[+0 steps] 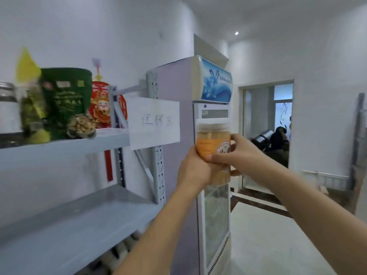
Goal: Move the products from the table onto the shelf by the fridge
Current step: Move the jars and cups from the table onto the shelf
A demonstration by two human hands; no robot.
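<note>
Where the grips close: the left grip [193, 169] wraps the lower body of the jar [213, 135] from its left side, fingers curled round it. The right grip [236, 153] clasps the label band from the right, thumb across the front. Both are narrow and hold only the jar.
Jar: clear plastic with a pale lid on top and an orange label, its long axis upright. It is carried in the air in front of the fridge [174, 86] door and rests on nothing.
Shelf: the grey metal shelf [79, 147] lies to the left of both grips, and the left grip is the nearer one.
Upper board: it carries a green pouch [67, 100] and a yellow packet [29, 92]. A bare strip shows at its right end, beside the paper sign [154, 122].
Lower board: the lower board [79, 225] shows a broad bare surface.
Coming move, as judged: the jar must travel leftward, kept upright, and clear the sign and the perforated post before it is set down.
Worktop: not in view.
</note>
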